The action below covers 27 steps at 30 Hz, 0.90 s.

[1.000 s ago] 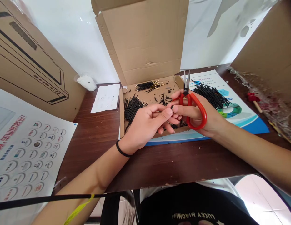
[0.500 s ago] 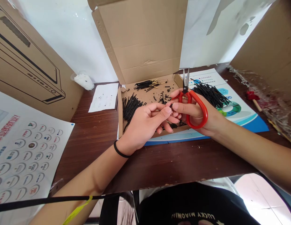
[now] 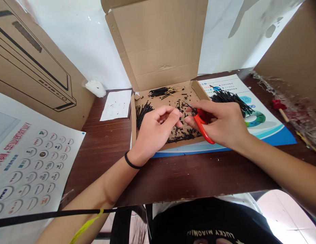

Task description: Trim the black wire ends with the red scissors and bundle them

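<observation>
My right hand [image 3: 221,120] is closed on red-handled scissors [image 3: 204,130], whose blades point up and left over the shallow cardboard box [image 3: 170,146]. Across from the blade tips, my left hand [image 3: 158,127] is pinched closed, thumb against forefinger; what it holds, if anything, is too small or hidden to name. Black scraps [image 3: 183,135] lie scattered in the box below both hands. Inside it, a bundle of black sticks [image 3: 144,113] sits at the left, and another bundle with gold-coloured ends [image 3: 161,92] lies at the back.
A pile of black sticks [image 3: 233,100] rests on a printed sheet [image 3: 272,132] to the right. The box lid [image 3: 158,44] stands upright behind. White paper [image 3: 116,105] and a plastic cup [image 3: 95,87] are at the left, with a red-headed, wooden-handled item [image 3: 278,105] far right.
My hands have moved apart. The scissors, earlier hanging on my right hand with blades upward, are now gripped with their blades turned toward my left hand.
</observation>
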Each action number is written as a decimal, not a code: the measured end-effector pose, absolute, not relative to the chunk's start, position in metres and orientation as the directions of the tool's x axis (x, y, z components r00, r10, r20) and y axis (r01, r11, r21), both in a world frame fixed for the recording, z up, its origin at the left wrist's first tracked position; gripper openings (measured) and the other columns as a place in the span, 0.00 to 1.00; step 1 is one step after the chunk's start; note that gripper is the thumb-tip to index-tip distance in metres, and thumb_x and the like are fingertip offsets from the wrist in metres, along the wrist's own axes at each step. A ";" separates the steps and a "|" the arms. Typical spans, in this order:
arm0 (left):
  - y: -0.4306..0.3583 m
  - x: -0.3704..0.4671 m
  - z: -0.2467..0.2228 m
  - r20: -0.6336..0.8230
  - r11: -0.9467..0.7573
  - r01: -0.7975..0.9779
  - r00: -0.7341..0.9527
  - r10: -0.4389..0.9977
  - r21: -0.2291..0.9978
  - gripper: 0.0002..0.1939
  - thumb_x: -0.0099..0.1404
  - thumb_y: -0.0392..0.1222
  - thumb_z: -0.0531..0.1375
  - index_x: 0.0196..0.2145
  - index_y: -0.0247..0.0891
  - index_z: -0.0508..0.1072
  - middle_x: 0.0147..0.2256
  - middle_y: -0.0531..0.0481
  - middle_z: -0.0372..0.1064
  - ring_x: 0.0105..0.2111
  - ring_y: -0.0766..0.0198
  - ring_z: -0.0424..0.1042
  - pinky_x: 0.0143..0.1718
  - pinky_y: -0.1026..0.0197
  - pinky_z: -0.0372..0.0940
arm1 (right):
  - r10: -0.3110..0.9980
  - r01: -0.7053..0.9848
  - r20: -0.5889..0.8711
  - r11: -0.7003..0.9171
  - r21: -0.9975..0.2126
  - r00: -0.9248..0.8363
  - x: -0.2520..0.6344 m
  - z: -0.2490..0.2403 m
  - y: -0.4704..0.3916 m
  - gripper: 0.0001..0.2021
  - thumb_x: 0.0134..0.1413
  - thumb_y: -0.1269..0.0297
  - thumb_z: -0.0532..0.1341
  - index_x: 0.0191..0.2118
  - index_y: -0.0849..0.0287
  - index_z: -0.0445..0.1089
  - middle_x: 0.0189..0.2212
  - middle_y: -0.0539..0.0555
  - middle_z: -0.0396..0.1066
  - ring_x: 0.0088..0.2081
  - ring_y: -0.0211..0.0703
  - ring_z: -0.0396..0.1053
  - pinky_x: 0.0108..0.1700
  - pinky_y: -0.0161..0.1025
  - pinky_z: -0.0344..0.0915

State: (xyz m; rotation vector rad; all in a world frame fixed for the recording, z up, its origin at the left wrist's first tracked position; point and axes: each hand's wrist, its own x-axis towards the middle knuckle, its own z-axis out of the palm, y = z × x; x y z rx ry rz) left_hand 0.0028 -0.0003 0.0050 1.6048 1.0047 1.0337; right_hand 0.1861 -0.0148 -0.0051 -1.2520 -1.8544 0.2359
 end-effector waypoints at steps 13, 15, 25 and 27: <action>0.001 0.002 0.005 0.252 -0.322 0.156 0.352 0.902 0.934 0.13 0.69 0.49 0.58 0.32 0.38 0.73 0.27 0.52 0.72 0.29 0.67 0.70 0.35 0.64 0.66 | 0.820 0.730 0.520 0.505 -0.461 -0.239 0.189 -0.003 -0.013 0.18 0.55 0.43 0.62 0.33 0.53 0.77 0.20 0.51 0.71 0.22 0.38 0.62 0.26 0.37 0.57; 0.000 0.002 0.007 0.236 -0.309 0.168 0.350 0.907 0.936 0.14 0.69 0.49 0.58 0.31 0.38 0.73 0.27 0.51 0.72 0.29 0.67 0.71 0.36 0.63 0.66 | 0.833 0.732 0.502 0.490 -0.473 -0.234 0.189 -0.002 -0.013 0.19 0.54 0.41 0.61 0.33 0.52 0.77 0.21 0.51 0.72 0.22 0.39 0.62 0.27 0.38 0.58; 0.000 0.001 0.008 0.233 -0.324 0.227 0.350 0.907 0.919 0.16 0.68 0.51 0.58 0.28 0.38 0.73 0.27 0.50 0.73 0.29 0.66 0.70 0.34 0.63 0.65 | 0.827 0.721 0.506 0.504 -0.476 -0.245 0.191 -0.004 -0.011 0.19 0.54 0.42 0.61 0.33 0.52 0.77 0.23 0.52 0.73 0.23 0.39 0.63 0.27 0.38 0.56; 0.000 0.001 0.006 0.235 -0.328 0.229 0.355 0.905 0.917 0.17 0.68 0.52 0.58 0.28 0.38 0.74 0.28 0.49 0.74 0.30 0.66 0.71 0.34 0.63 0.65 | 0.811 0.727 0.528 0.519 -0.450 -0.252 0.192 -0.006 -0.010 0.20 0.56 0.42 0.60 0.32 0.54 0.77 0.22 0.52 0.72 0.22 0.38 0.61 0.27 0.38 0.55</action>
